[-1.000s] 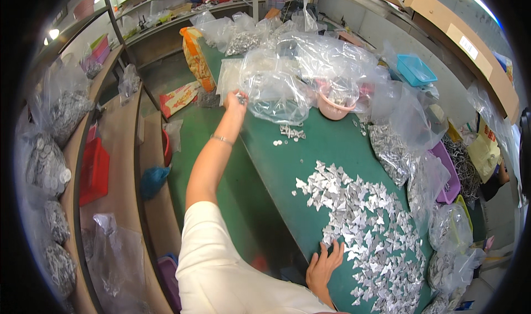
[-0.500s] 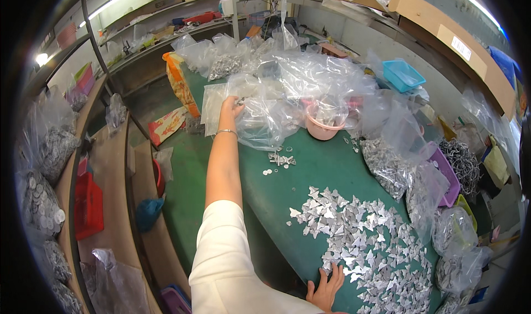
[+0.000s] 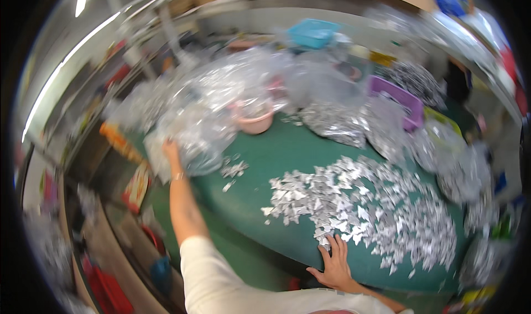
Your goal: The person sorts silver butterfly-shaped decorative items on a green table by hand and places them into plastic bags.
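My left arm reaches far out to the left. At its end my left hand (image 3: 171, 149) is at the edge of a heap of clear plastic bags (image 3: 193, 131); blur hides whether its fingers grip the plastic. My right hand (image 3: 335, 263) rests at the near edge of the green table (image 3: 249, 203), fingers spread. Its fingertips touch the border of a wide spread of small flat silvery metal pieces (image 3: 354, 198), pointed in outline. A smaller cluster of silvery bits (image 3: 234, 169) lies between the bags and that spread.
Behind the cluster stands a pink bucket (image 3: 255, 125) with plastic in it. Bags of metal pieces (image 3: 334, 123) line the far and right sides, beside a purple basket (image 3: 395, 101). A light-blue basket (image 3: 313, 33) sits at the back. Shelves with a red bin (image 3: 108, 286) stand left.
The view has swung to the right and is blurred. My left hand stays out at the bags, and my right hand remains at the edge of the metal pieces with its fingers spread.
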